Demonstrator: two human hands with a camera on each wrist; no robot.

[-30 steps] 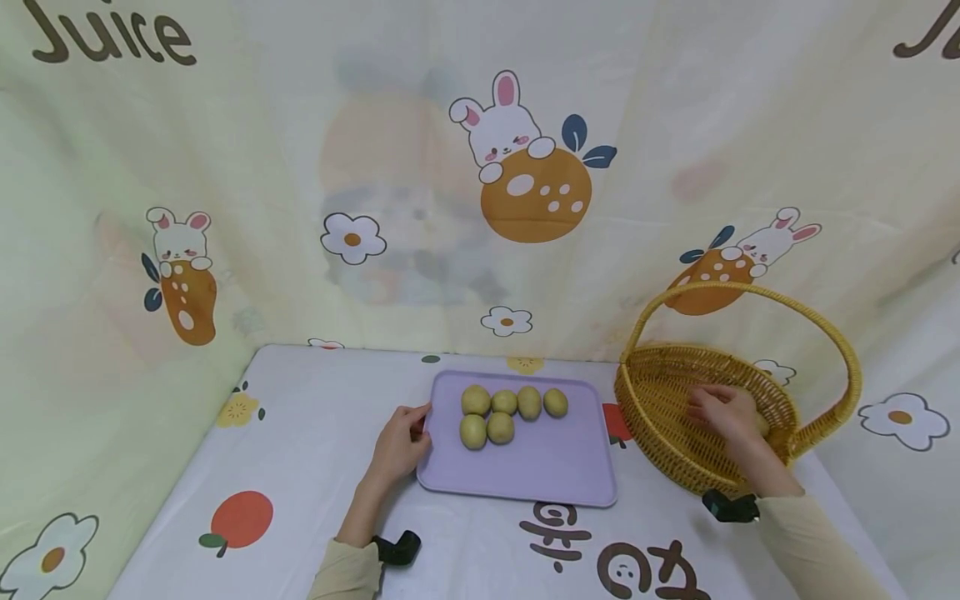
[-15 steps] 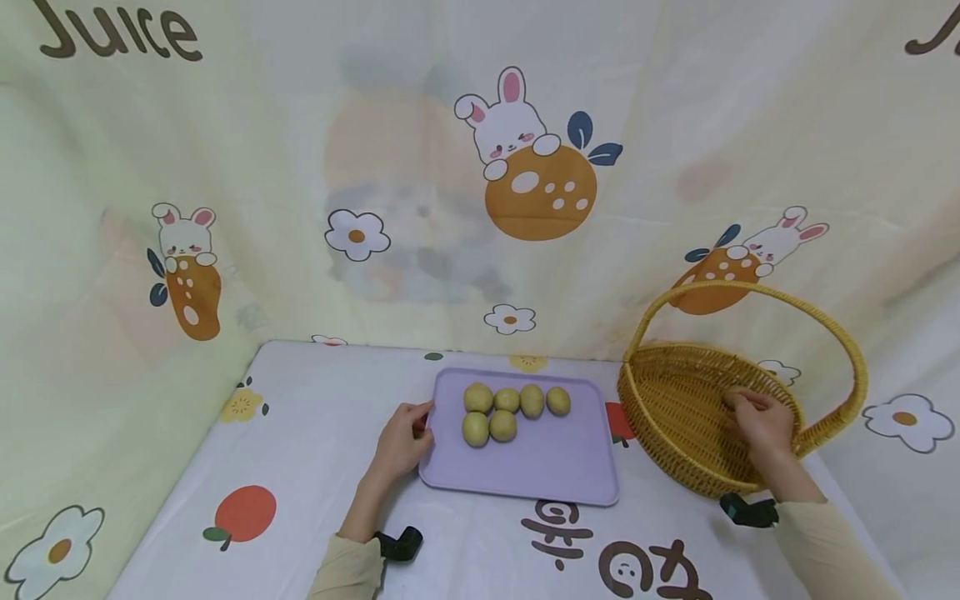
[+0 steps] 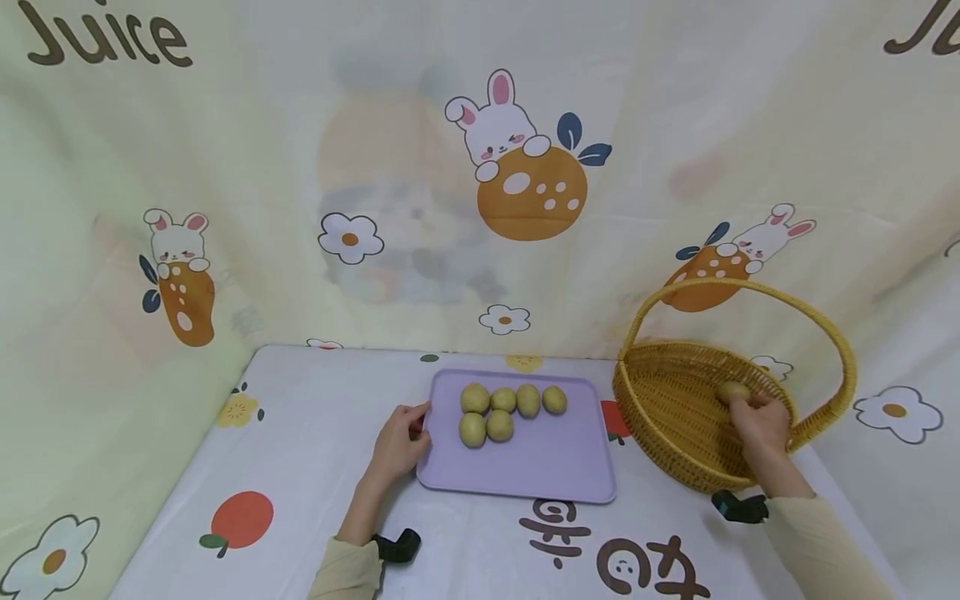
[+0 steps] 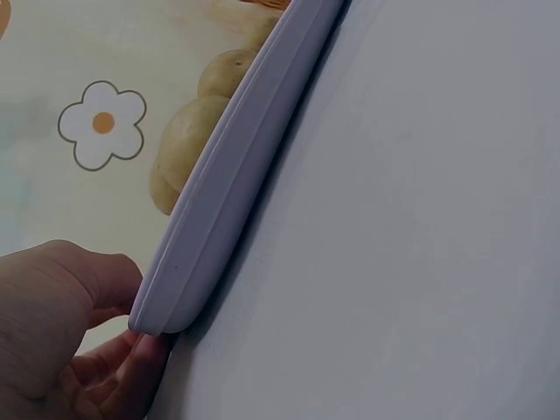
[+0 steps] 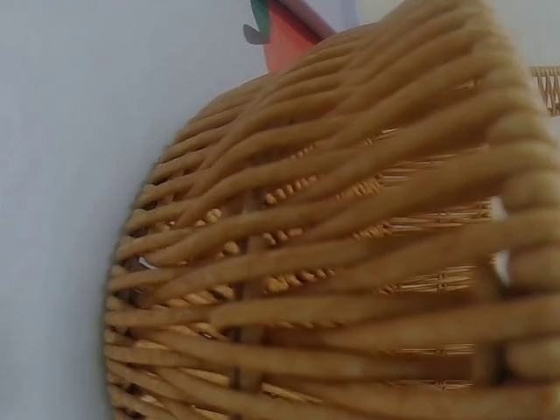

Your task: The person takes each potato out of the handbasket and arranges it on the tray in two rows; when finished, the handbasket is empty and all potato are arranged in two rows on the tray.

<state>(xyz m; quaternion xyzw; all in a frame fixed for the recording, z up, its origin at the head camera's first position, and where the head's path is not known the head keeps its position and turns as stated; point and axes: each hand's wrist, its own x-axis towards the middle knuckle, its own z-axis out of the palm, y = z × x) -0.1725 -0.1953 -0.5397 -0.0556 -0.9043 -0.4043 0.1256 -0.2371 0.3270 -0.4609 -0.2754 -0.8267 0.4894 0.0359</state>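
On the table lies a lilac tray (image 3: 517, 467) with several potatoes (image 3: 500, 425) in two rows towards its back. My left hand (image 3: 400, 440) holds the tray's left edge; in the left wrist view its thumb and fingers (image 4: 131, 381) pinch the tray corner. My right hand (image 3: 763, 423) reaches inside a yellow wicker basket (image 3: 667, 400) and grips a single potato (image 3: 732, 392) at its fingertips, over the basket's right side. The right wrist view is filled by the basket's woven wall (image 5: 332, 227), which hides that hand and the potato.
The basket's tall arched handle (image 3: 750, 286) rises above the right forearm. A printed cloth (image 3: 315, 467) covers the table, and a patterned curtain (image 3: 405, 333) stands right behind the tray and basket.
My right hand has moved rightward within the basket and taken hold of the potato, which now shows at its fingertips. My left hand and the tray have stayed put.
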